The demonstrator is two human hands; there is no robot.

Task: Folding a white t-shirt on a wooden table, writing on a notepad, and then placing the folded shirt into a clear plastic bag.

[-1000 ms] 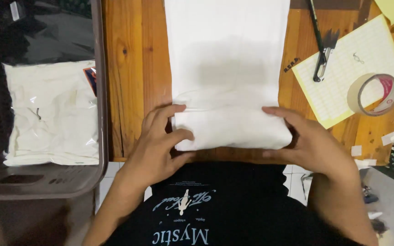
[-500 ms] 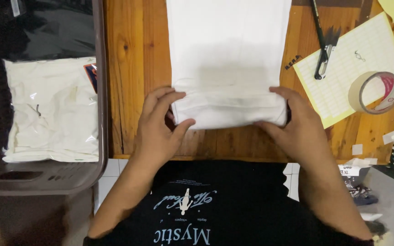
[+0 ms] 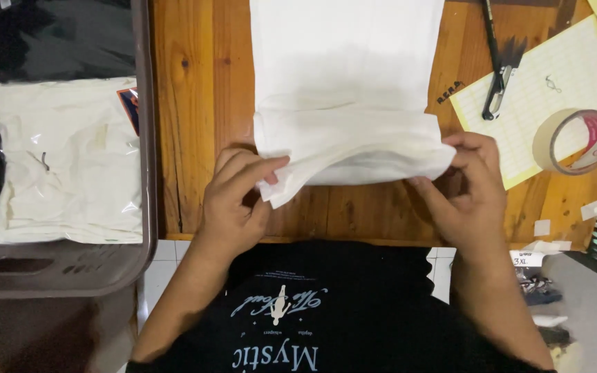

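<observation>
A white folded garment [image 3: 345, 90] lies lengthwise on the wooden table [image 3: 202, 117], its near end doubled over into a thick fold. My left hand [image 3: 238, 200] pinches the fold's near left corner and lifts it off the wood. My right hand [image 3: 466, 186] grips the fold's right corner, also raised slightly. Both hands sit at the table's front edge.
A dark plastic basket [image 3: 143, 207] on the left holds a bagged white garment [image 3: 63, 159]. At the right lie a yellow lined sheet [image 3: 554, 62], a roll of tape [image 3: 575, 141], a pair of snips [image 3: 497, 97] and small paper labels [image 3: 540, 228].
My hands shifted from pressing flat on the folded end to pinching its two corners, and the near edge has come up off the table.
</observation>
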